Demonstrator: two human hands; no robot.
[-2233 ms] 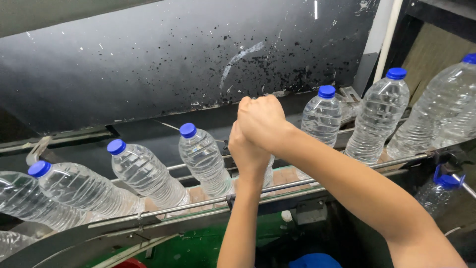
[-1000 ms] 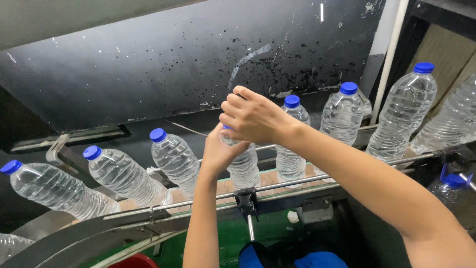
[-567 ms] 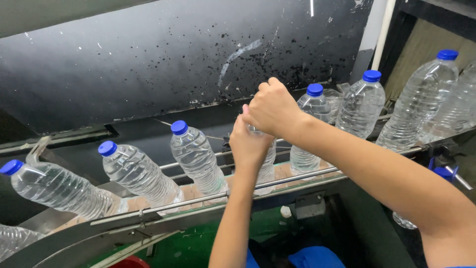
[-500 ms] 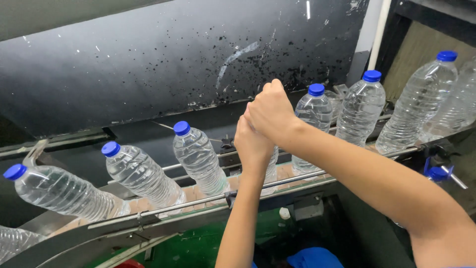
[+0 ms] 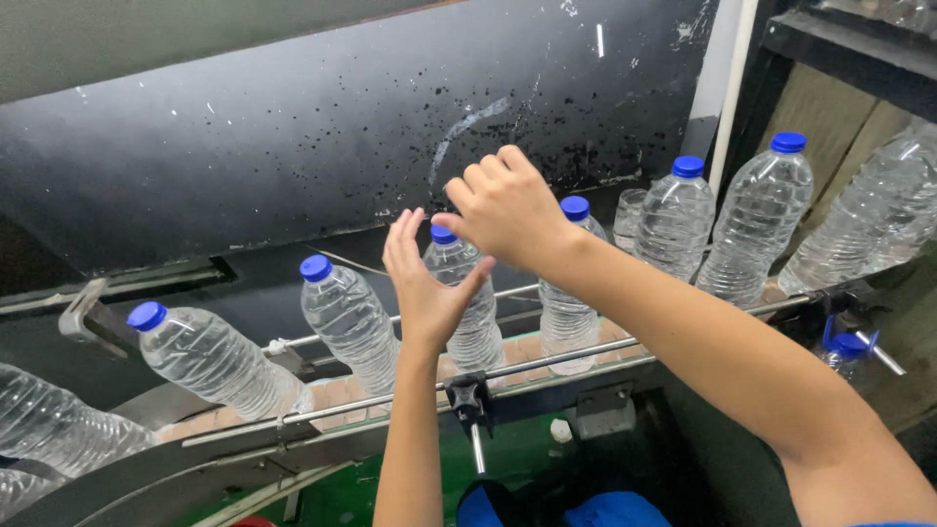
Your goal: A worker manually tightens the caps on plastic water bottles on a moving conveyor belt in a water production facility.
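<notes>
Head camera view: a row of clear plastic water bottles with blue screw caps stands on a curved conveyor track [image 5: 547,363] with thin metal guide rails, running from the near left up to the far right in front of a dark, speckled back panel [image 5: 293,146]. The bottle between the hands [image 5: 470,314] stands upright, its long axis vertical in the scene though leaning a little in the tilted picture, with its blue cap [image 5: 444,234] just under the curled fingers of the right hand.

The left hand [image 5: 422,283] is open, fingers spread and palm facing right, just to the left of that bottle's shoulder and neck; whether the palm touches the plastic cannot be told. The right hand [image 5: 508,207] comes in from the right, loosely curled with knuckles up, hovering above and slightly right of the cap and gripping nothing that shows. So the bottle lies right of the left palm and below the right hand, and the right fingers are the closer to the cap.

The next bottle to the left [image 5: 348,322] stands apart from the left hand, and another, further left [image 5: 210,359], leans more strongly. To the right, a bottle [image 5: 571,293] sits behind the right wrist, with two more [image 5: 675,222] [image 5: 756,220] further along the track.
</notes>
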